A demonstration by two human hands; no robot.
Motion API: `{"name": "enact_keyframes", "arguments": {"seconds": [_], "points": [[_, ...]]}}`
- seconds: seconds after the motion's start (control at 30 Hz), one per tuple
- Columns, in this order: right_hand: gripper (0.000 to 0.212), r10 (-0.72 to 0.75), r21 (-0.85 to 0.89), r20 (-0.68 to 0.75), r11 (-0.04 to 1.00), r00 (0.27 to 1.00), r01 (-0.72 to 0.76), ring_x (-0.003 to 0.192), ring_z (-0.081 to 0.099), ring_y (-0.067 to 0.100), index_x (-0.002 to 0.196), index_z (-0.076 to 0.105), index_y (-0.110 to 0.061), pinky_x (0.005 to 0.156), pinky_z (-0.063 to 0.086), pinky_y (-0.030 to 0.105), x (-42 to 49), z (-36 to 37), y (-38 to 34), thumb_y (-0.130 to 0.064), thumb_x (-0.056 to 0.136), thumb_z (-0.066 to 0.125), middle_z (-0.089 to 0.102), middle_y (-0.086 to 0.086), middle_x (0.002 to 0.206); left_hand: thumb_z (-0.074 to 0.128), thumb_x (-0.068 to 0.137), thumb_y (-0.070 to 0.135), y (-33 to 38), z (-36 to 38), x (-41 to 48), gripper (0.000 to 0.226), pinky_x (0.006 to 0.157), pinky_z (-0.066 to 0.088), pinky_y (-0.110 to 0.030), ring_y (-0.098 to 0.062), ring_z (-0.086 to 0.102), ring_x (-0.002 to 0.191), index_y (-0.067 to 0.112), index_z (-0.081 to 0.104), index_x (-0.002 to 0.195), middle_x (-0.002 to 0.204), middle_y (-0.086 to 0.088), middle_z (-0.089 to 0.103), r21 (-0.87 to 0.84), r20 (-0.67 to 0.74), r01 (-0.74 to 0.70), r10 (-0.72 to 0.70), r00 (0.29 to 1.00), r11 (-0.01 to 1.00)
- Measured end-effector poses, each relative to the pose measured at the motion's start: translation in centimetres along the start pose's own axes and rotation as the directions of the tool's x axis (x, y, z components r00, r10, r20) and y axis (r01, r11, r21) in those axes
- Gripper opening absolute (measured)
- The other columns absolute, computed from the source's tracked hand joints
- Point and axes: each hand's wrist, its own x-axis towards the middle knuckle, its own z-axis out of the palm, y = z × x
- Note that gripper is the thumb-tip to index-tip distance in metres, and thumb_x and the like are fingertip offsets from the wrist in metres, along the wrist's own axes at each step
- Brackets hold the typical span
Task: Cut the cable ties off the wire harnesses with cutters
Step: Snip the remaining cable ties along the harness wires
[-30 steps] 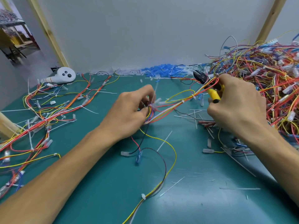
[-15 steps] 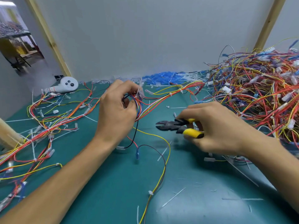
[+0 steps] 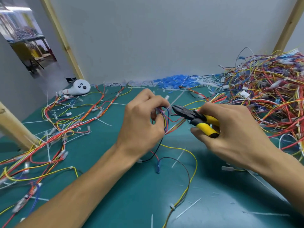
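My left hand (image 3: 143, 122) pinches a wire harness (image 3: 165, 119) of red, blue, yellow and black wires above the green mat. A white cable tie (image 3: 170, 108) sticks up from the bundle by my fingertips. My right hand (image 3: 230, 129) grips yellow-handled cutters (image 3: 195, 118). Their black jaws point left and sit at the tie, right beside my left fingers. The harness trails right toward the big pile and down across the mat.
A large tangle of harnesses (image 3: 266, 99) fills the right side. More harnesses (image 3: 54, 132) lie spread on the left. A white controller (image 3: 79, 88) sits at the back left. Cut tie scraps (image 3: 179, 157) litter the green mat (image 3: 125, 195). Wooden posts (image 3: 11, 127) stand at left.
My right hand has swung the cutters from the far right down and then up to the left, bringing the jaws to the tie. My left hand raised the bundle.
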Motion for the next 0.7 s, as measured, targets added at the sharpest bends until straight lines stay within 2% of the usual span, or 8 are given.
{"name": "enact_keyframes", "arguments": {"seconds": [0.23,0.4,0.53,0.7], "points": [[0.019,0.010,-0.052,-0.001,0.999,1.000,-0.010,0.064,0.055,0.031,0.092,0.068,-0.024,0.058,0.051,0.043,-0.1,-0.2,-0.5,-0.038,0.080,0.070,0.060,-0.009,0.069,0.065,0.074,-0.010,0.0,0.0,0.0,0.031,0.066,0.031,-0.006,-0.002,0.045,0.062,0.012,0.078,0.091,0.080,0.002,0.053,0.046,-0.014,0.034,-0.034,0.999,0.998],[0.020,0.030,-0.086,0.038,0.996,0.999,-0.027,0.060,0.053,0.031,0.087,0.070,-0.026,0.055,0.047,0.038,-0.3,-0.4,-1.2,-0.043,0.078,0.063,0.059,-0.006,0.062,0.067,0.072,-0.010,0.2,0.1,-0.1,0.032,0.065,0.032,-0.007,-0.010,0.046,0.061,0.013,0.079,0.091,0.078,0.004,0.051,0.052,-0.010,0.038,-0.038,0.999,0.998],[0.015,0.092,-0.115,0.075,0.990,0.993,-0.083,0.059,0.048,0.029,0.084,0.066,-0.026,0.055,0.037,0.034,-0.3,-0.5,-1.4,-0.039,0.079,0.072,0.051,-0.012,0.058,0.069,0.070,-0.011,0.5,0.0,-0.1,0.035,0.064,0.034,-0.009,-0.010,0.046,0.060,0.014,0.080,0.093,0.078,0.002,0.052,0.055,-0.017,0.005,-0.004,1.000,0.998],[0.015,0.138,-0.081,0.103,0.988,0.985,-0.130,0.056,0.048,0.021,0.085,0.067,-0.028,0.052,0.042,0.035,-0.4,-0.6,-1.7,-0.035,0.078,0.078,0.049,-0.013,0.056,0.069,0.071,-0.011,0.7,-0.1,-0.3,0.036,0.064,0.037,-0.013,-0.011,0.047,0.061,0.013,0.080,0.095,0.081,0.001,0.053,0.038,-0.009,-0.035,0.036,0.999,0.999]]}}
